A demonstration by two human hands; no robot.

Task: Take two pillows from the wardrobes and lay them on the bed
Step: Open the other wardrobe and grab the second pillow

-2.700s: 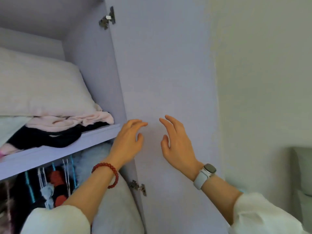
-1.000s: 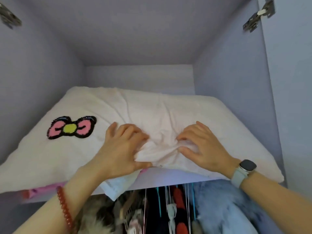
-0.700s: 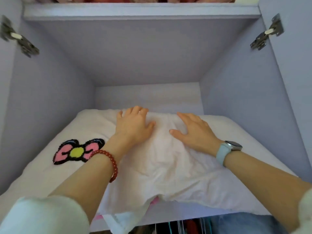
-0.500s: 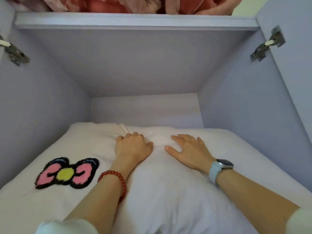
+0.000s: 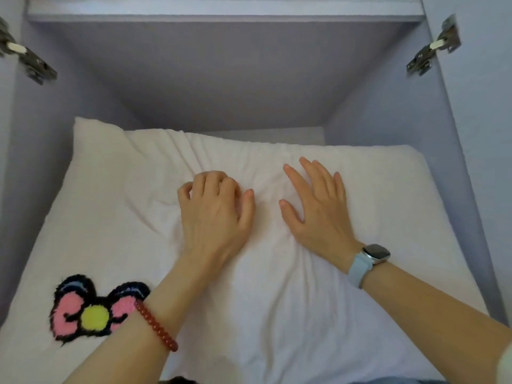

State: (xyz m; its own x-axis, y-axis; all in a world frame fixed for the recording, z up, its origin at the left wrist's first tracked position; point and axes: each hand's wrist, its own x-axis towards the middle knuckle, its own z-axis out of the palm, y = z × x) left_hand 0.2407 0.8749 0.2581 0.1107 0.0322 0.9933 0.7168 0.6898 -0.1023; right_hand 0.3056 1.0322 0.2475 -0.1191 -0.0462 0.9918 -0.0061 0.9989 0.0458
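A white pillow (image 5: pixel 282 322) with a pink, black and yellow bow patch (image 5: pixel 94 309) at its near left fills the wardrobe compartment. Its near end reaches out past the bottom of the view. My left hand (image 5: pixel 216 217), with a red bead bracelet on the wrist, lies on the pillow's middle. Its fingers are curled into the creased cover. My right hand (image 5: pixel 315 209), with a pale blue watch on the wrist, lies flat beside it, fingers spread and pressing on the fabric. Whatever lies under the pillow is hidden. No bed is in view.
Lilac wardrobe walls (image 5: pixel 388 112) close in the pillow on the left, right and back. A shelf board (image 5: pixel 221 12) runs overhead. Metal door hinges stick out at the upper left (image 5: pixel 27 62) and upper right (image 5: pixel 432 48).
The pillow has slid out toward me and now fills the lower view. My hands, first bunching its front edge, then shifted onto its top. The left fingers have curled.
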